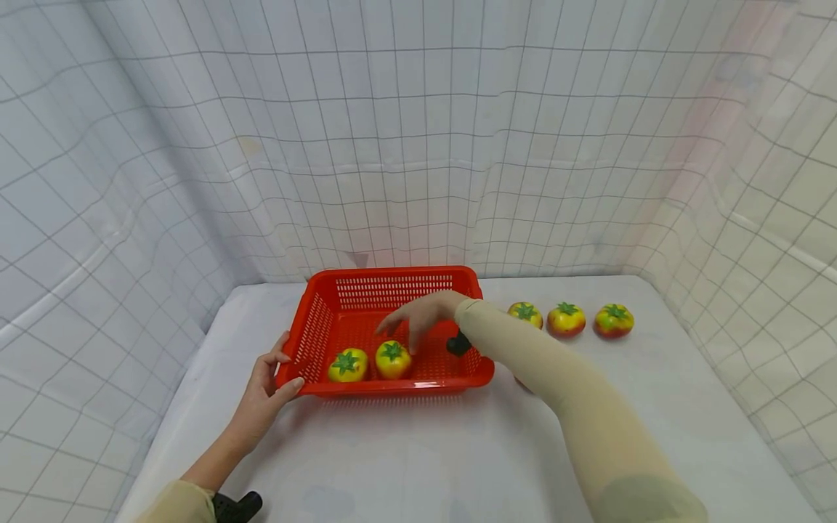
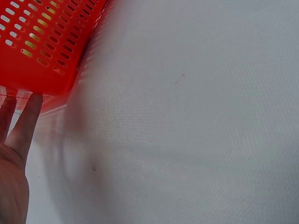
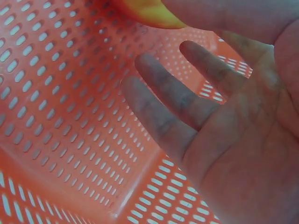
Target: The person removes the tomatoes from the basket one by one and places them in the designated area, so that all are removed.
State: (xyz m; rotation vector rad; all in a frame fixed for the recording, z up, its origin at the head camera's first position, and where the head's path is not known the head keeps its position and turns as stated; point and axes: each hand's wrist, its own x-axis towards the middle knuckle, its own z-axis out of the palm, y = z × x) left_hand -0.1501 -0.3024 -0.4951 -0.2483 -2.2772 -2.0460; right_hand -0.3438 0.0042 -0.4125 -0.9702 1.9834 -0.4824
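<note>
A red plastic basket [image 1: 392,276] with slotted walls sits on the table. My left hand [image 1: 261,385] holds its front left corner, thumb at the front rim and fingers along the left side. In the left wrist view, two fingers [image 2: 29,119] touch the basket wall. Inside lie two yellow-red fruits with green leafy tops, a left fruit [image 1: 348,365] and a right fruit [image 1: 393,359]. Over the right fruit hovers my right hand [image 1: 421,317], fingers spread and holding nothing. In the right wrist view, the hand's palm [image 3: 233,154] faces the basket floor, with a yellow fruit [image 3: 154,13] beyond the thumb.
Right of the basket stand more such fruits in a row: a near one [image 1: 525,314], a middle one [image 1: 566,319] and a far right one [image 1: 613,321]. Something reddish is mostly hidden under the right forearm. Grid-patterned white curtains [image 1: 418,145] enclose the white table [image 1: 405,465].
</note>
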